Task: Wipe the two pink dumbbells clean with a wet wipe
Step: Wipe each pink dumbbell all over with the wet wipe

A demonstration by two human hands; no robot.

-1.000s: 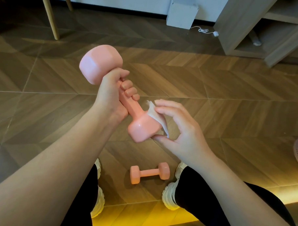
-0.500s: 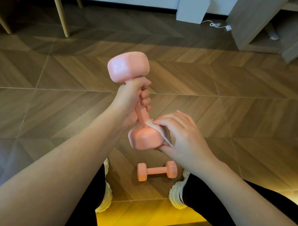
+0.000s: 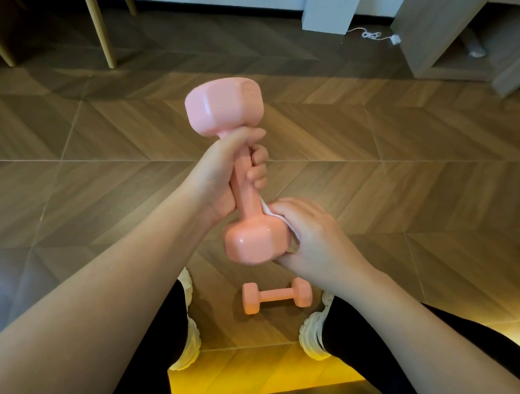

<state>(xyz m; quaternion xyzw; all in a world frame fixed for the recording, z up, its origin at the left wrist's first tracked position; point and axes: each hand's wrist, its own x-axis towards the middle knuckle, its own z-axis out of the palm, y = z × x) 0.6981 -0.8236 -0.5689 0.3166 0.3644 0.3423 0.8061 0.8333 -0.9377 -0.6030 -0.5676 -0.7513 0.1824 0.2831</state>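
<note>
Left grip curls round the handle of one pink dumbbell, held upright. Right grip clasps a wet wipe against its lower head, so wiping seems midway. The second dumbbell lies on the floor between the feet, probably not yet wiped.

Bare forearms, black trousers and chunky white trainers.

The wipe is mostly hidden under the right hand, which presses it to the lower head of the raised dumbbell; only white slivers show. The left hand, wrapped round that dumbbell's handle, covers much of it. The lettering on its upper head is too blurred to read.
</note>
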